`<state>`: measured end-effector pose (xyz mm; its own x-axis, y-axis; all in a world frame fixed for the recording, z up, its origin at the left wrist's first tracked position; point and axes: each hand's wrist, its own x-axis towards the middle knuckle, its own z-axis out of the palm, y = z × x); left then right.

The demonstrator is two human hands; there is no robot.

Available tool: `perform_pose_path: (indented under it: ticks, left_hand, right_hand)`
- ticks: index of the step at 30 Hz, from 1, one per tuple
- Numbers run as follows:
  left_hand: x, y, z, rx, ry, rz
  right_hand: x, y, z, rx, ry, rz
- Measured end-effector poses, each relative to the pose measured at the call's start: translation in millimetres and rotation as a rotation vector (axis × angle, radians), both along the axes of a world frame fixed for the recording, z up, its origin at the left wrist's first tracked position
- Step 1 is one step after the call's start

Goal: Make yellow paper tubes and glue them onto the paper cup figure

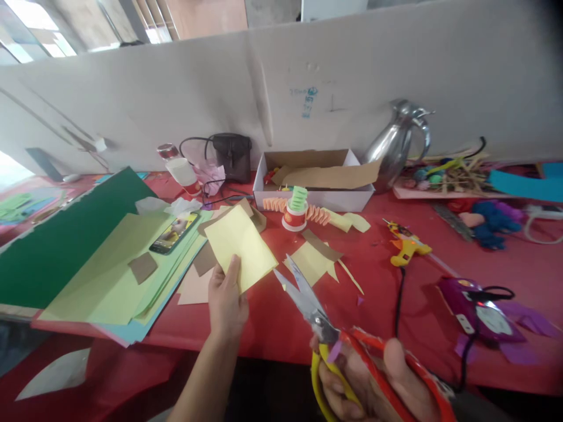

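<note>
Pinched between the thumb and fingers of my left hand (227,298) is a folded piece of pale yellow paper (241,246). My right hand (373,375) is wrapped round the red and yellow handles of a pair of scissors (314,310). The blades are parted, with their tips close to the right corner of the paper. Behind, a small paper cup figure (294,215) stands upright with a green folded strip on top and orange folded strips at its sides. Yellow paper scraps (310,261) and a brown strip lie on the table.
Coloured sheets (109,264) with a phone (173,233) lie on the red table (272,328) at left. A white box (312,199), black bag (232,157) and metal jug (391,146) stand at the back. At right are a yellow glue gun (409,251) and purple device (481,310).
</note>
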<state>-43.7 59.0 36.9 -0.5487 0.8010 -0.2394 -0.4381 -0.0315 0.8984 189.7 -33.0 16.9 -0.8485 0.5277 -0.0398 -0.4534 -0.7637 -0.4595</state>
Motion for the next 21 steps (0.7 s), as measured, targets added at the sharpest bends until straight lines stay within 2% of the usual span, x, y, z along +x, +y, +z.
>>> perform_pose_path:
  ticks: [4,7,9,13,21]
  left_hand:
    - [6,-5,1.0,0.014,0.02,-0.004]
    - [14,-12,0.8,0.043,0.037,-0.059]
    - [17,-16,-0.3,0.07,0.038,-0.097]
    - [20,-19,0.5,0.095,0.054,-0.094]
    - [33,-27,5.1,0.042,0.056,-0.205]
  right_hand:
    - [-1,3,-2.2,-0.083,0.014,-0.056]
    - [-2,6,-2.3,-0.123,0.01,-0.076]
    - [-1,9,-3.1,-0.126,0.019,-0.079]
    - [1,11,-3.9,-0.122,0.039,-0.083]
    - [-3,20,1.1,-0.087,0.093,-0.119]
